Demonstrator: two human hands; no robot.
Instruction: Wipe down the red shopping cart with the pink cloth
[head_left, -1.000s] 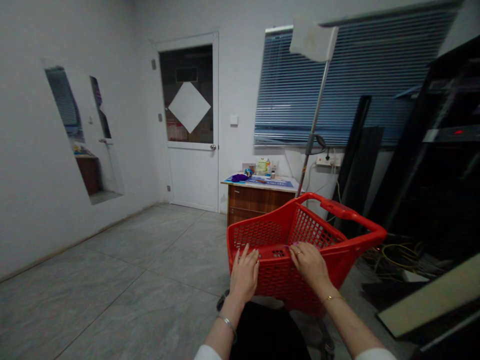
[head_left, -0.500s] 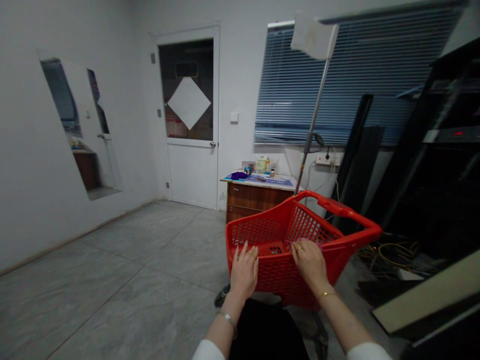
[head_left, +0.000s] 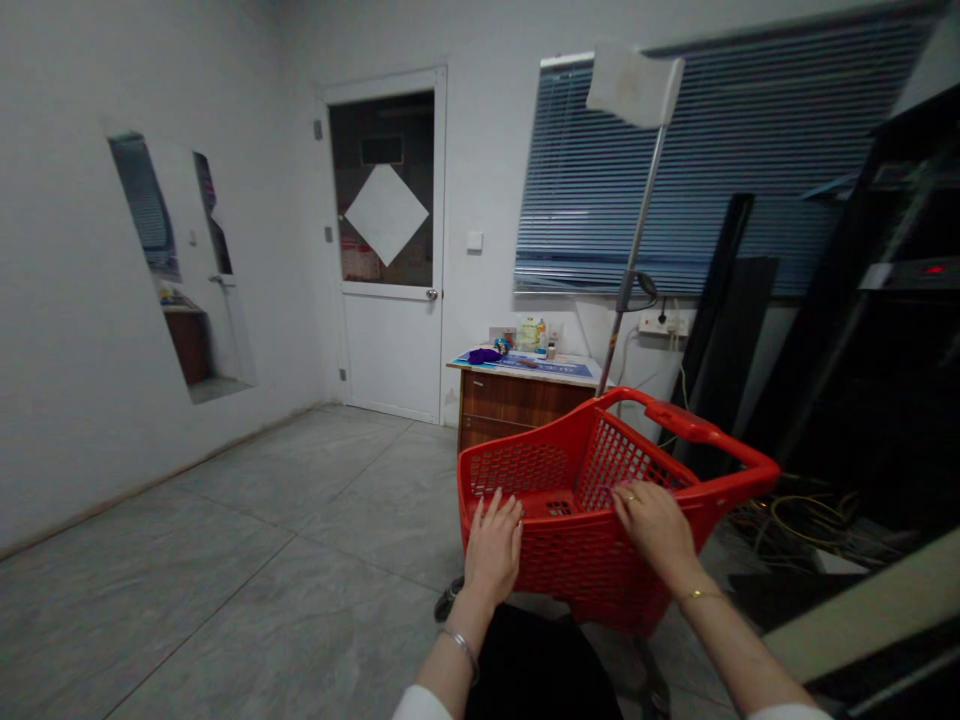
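Observation:
A red plastic shopping cart (head_left: 600, 570) with lattice sides stands right in front of me. My left hand (head_left: 495, 545) lies on its near rim towards the left end, fingers stretched out and slightly apart. Farther right along the same rim is my right hand (head_left: 658, 525), its fingers curled closed. A small bit of pinkish-purple material peeks out at those fingertips; most of it is hidden, and I cannot tell what it is. The raised red handle (head_left: 694, 425) of the cart is on the right, untouched.
Behind the cart stands a brown wooden cabinet (head_left: 517, 398) with bottles and a purple cloth (head_left: 484, 356) on top. A pole (head_left: 643, 210) with a white panel rises beside it. Cables (head_left: 806, 520) and dark boards lie at the right. A white door (head_left: 394, 350) is at the back.
My right hand has slid right along the cart's near rim, towards the handle end. My left hand stays on the rim. The whole view has shifted slightly.

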